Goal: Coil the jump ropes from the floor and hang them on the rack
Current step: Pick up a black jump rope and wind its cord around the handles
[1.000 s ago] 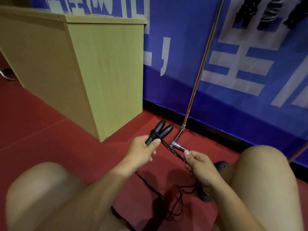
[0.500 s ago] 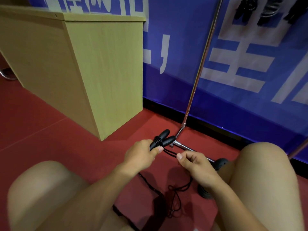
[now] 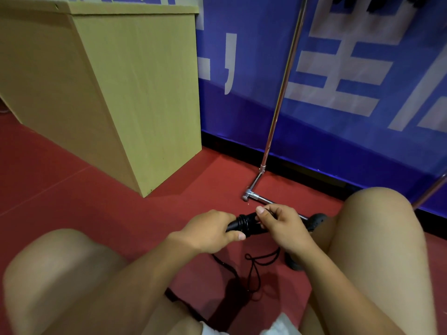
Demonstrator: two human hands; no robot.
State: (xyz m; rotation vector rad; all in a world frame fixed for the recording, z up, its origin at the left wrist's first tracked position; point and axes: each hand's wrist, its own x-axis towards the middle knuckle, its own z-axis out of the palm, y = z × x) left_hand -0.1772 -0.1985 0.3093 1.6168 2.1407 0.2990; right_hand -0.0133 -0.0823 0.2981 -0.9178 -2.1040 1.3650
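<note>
My left hand (image 3: 210, 232) grips the two black jump rope handles (image 3: 244, 223), held together and lying nearly level, with several turns of black cord wound around them. My right hand (image 3: 283, 226) pinches the cord at the handles' far end, covering their tips. The loose rope (image 3: 256, 267) hangs down between my knees and trails in a loop on the red floor. The rack's metal pole (image 3: 281, 88) rises just beyond my hands from a chrome foot (image 3: 252, 193). Dark ropes hang at the top right edge (image 3: 377, 3), mostly cut off.
A light wooden cabinet (image 3: 135, 88) stands on the left against the blue banner wall (image 3: 338, 81). My bare knees (image 3: 384, 228) flank the hands. A black shoe (image 3: 316, 220) rests by the rack's foot. A second rack leg (image 3: 433, 192) shows at the right edge.
The handles have tipped from pointing up to nearly level and come lower. My right hand moved up the cord to the handles, winding on more turns; less rope lies on the floor.
</note>
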